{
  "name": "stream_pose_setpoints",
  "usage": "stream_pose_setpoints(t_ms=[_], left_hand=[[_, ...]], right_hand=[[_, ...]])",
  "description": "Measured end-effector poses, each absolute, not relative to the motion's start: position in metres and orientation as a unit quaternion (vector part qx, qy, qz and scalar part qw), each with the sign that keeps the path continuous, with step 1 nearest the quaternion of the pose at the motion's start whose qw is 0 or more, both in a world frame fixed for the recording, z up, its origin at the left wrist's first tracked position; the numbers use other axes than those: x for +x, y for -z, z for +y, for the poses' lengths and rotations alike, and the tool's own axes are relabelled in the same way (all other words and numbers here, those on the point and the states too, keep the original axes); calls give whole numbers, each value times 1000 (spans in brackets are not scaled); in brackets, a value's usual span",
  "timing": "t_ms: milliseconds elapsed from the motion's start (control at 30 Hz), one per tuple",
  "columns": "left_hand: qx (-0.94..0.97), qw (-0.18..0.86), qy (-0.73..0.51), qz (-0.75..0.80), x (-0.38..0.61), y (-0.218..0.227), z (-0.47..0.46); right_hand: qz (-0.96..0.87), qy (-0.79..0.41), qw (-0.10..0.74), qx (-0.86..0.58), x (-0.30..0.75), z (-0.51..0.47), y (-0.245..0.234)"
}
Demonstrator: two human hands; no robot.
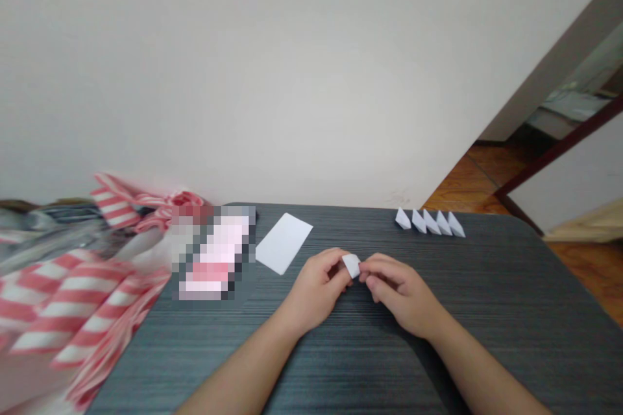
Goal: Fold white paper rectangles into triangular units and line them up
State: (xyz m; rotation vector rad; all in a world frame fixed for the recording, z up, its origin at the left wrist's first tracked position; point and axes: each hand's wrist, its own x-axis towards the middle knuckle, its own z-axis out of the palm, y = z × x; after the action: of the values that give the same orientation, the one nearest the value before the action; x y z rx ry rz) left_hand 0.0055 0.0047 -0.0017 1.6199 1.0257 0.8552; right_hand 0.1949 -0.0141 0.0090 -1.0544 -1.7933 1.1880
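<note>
My left hand [316,288] and my right hand [402,292] meet above the middle of the dark grey wood-grain table [487,292]. Between their fingertips they pinch a small folded piece of white paper [351,266]. Part of that piece is hidden by my fingers. To the left of my left hand, a flat white rectangular paper sheet [283,243] lies on the table, apart from my hand. A row of several folded white paper triangles [431,222] stands along the far edge.
A pixelated, blurred pink and white object [214,253] lies on the table's left side. A red-and-white striped plastic bag [73,298] bulges over the left edge. A white wall [292,78] rises behind the table, and an orange-brown floor [584,272] shows at the right.
</note>
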Motion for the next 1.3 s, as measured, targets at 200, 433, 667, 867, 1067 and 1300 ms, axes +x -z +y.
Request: stream_pose_setpoints(t_ms=[200, 433, 667, 867, 1067, 1300], left_hand=[[655, 516, -345, 432, 6, 1, 3], [677, 495, -330, 433, 6, -3, 3], [697, 481, -326, 421, 6, -8, 3], [703, 478, -325, 414, 5, -9, 3], [715, 466, -335, 399, 6, -11, 4], [683, 490, -338, 423, 6, -4, 3]], right_hand=[[-619, -462, 405, -489, 196, -11, 5], [-688, -359, 366, -512, 198, -7, 3], [-706, -352, 347, -508, 197, -6, -1], [-707, -358, 346, -503, 198, -7, 0], [-713, -360, 339, -498, 197, -7, 0], [-694, -348, 390, -494, 198, -10, -2]])
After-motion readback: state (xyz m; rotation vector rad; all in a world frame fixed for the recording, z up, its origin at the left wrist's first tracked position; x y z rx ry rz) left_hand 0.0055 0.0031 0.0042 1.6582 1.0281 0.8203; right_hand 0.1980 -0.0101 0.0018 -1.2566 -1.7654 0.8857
